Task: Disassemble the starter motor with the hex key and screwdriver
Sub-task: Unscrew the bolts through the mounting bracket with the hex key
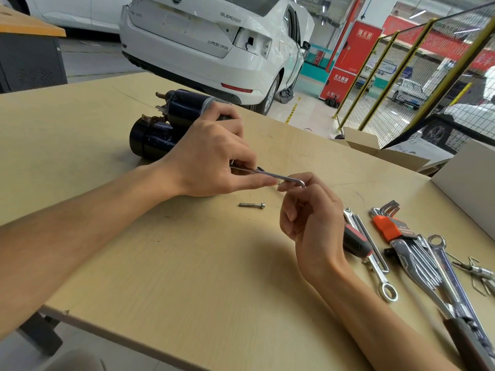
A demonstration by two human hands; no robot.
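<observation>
— Right up close we have the pale wooden table point(187, 263), its near edge running out of view, with both forearms reaching in over it.

— Farther back we see the starter motor point(160, 124) lying on its side, dark twin cylinders, its right end hidden behind the left hand point(211, 156).

— We can tell that hand pinches the long arm of the hex key point(267, 175) between thumb and fingers. Where the key's tip ends we can't make out; the fingers cover it.

— At the bend, the right hand point(310, 218) holds the short arm with curled fingertips, the other fingers folded in.

— Right of it we count a pile of wrenches point(428, 263), partly cut off at the corner, an orange hex key set point(388, 226), and the screwdriver point(355, 242), only its red-black handle showing.

— Smallest for us: one loose bolt point(251, 205) on the table, just below the key.
</observation>
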